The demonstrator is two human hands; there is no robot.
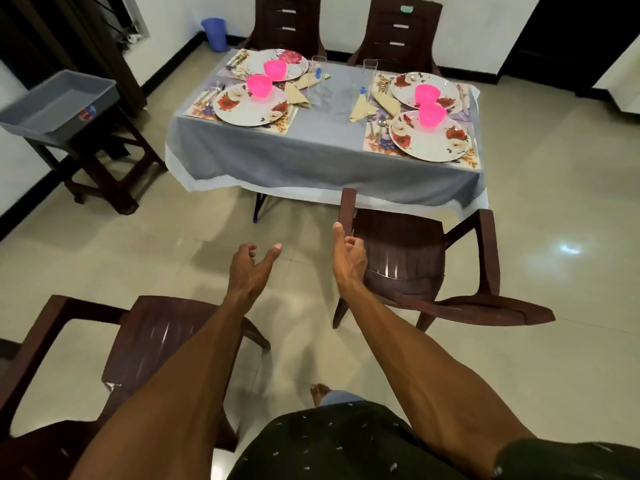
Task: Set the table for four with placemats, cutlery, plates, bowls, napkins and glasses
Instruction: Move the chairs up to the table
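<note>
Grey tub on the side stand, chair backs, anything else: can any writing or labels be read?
No text can be read.
Grey tub: round red and blue sticker, too blurred.
Far right chair: green tag at the top, no legible print.
Far left chair: green tag cut off by the frame edge.

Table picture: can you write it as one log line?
table: four places laid | pink bowls: one on each plate | left hand: open, holding nothing | right hand: open, beside brown chair

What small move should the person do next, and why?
Probably grip the near right chair with the right hand and push it toward the table. The four places look set, both hands are empty, and this chair stands back from the table.
</note>
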